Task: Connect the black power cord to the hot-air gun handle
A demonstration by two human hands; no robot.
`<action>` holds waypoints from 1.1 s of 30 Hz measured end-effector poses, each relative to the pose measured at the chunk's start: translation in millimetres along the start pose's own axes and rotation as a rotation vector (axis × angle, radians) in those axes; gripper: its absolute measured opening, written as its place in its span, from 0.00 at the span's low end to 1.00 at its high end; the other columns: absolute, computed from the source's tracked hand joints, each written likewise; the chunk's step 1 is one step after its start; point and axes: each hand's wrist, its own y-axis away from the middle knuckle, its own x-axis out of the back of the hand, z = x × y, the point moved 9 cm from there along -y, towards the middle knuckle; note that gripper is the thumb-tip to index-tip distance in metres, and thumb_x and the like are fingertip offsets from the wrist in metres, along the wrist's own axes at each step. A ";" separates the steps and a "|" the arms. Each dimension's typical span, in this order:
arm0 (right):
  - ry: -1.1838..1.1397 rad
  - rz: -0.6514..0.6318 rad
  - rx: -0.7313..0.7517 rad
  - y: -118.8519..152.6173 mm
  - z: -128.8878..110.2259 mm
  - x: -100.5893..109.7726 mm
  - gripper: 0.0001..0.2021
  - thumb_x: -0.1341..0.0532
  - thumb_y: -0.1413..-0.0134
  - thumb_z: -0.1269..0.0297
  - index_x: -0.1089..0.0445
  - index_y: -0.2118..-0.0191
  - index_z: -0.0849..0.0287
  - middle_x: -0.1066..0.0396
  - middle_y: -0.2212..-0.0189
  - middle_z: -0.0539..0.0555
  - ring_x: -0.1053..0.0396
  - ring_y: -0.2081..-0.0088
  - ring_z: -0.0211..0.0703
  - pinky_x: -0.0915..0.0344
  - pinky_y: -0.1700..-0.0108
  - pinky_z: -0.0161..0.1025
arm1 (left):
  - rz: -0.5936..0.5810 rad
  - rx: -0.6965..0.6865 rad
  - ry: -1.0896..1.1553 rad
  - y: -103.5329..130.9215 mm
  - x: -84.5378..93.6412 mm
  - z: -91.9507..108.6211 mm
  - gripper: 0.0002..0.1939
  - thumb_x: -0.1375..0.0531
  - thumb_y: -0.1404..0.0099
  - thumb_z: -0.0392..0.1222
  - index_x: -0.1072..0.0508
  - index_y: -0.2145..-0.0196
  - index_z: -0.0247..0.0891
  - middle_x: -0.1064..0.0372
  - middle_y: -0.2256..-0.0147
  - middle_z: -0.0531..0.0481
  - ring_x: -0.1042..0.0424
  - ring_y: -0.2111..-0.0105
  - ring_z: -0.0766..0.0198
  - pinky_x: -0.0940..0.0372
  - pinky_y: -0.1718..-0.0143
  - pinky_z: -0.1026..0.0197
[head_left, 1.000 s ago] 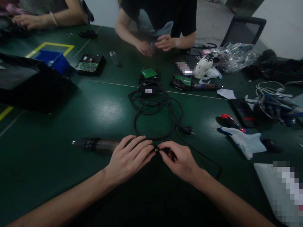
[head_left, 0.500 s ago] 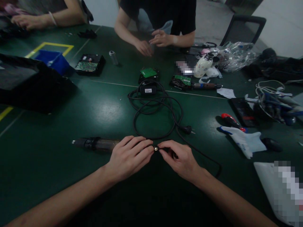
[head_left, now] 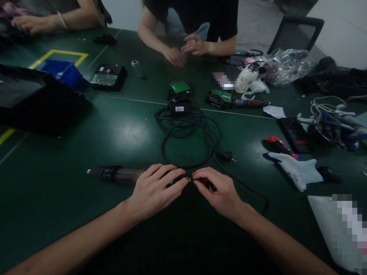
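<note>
My left hand (head_left: 157, 189) is wrapped over the rear end of a dark cylindrical electric screwdriver (head_left: 114, 173), whose metal tip points left. At that hand's fingertips shows a small gold-coloured metal part (head_left: 189, 179). My right hand (head_left: 219, 189) pinches a dark connector, mostly covered by the fingers, right beside the metal part. Beyond my hands lies a coiled black cable (head_left: 183, 167) with a black adapter box (head_left: 179, 108) and a two-pin plug (head_left: 227, 156).
Across the green table (head_left: 129, 133) sit opened drives with green boards (head_left: 180, 87), a metal cylinder (head_left: 137, 68) and a second screwdriver (head_left: 250, 103). A black bag (head_left: 37, 103) stands left. Gloves (head_left: 298, 170) and a red-black tool (head_left: 282, 147) lie right. Two people sit opposite.
The small gold-coloured part between my fingertips has turned slightly, and my left fingers have shifted a little around it. My right hand has hardly moved.
</note>
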 end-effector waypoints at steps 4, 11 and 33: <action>-0.023 0.029 0.020 -1.1 -3.1 3.2 0.07 0.39 0.31 0.69 0.26 0.51 0.55 0.22 0.56 0.55 0.23 0.57 0.43 0.24 0.56 0.39 | -0.012 -0.003 -0.001 -0.3 -0.8 -0.3 0.12 0.36 0.31 0.39 0.23 0.50 0.45 0.23 0.47 0.50 0.25 0.48 0.55 0.34 0.50 0.52; -0.014 0.041 0.027 -1.1 -5.2 4.0 0.08 0.39 0.31 0.68 0.25 0.51 0.55 0.21 0.56 0.55 0.22 0.57 0.44 0.23 0.55 0.40 | -0.020 -0.044 -0.020 1.1 0.0 2.0 0.14 0.37 0.30 0.37 0.23 0.49 0.46 0.24 0.45 0.49 0.26 0.47 0.54 0.33 0.50 0.52; 0.017 -0.025 -0.008 -0.1 0.3 -3.6 0.07 0.40 0.31 0.67 0.27 0.51 0.56 0.22 0.59 0.54 0.24 0.64 0.40 0.27 0.64 0.36 | 0.034 0.035 0.029 -2.1 -1.0 6.1 0.13 0.36 0.30 0.36 0.25 0.49 0.38 0.22 0.48 0.46 0.24 0.48 0.55 0.32 0.49 0.53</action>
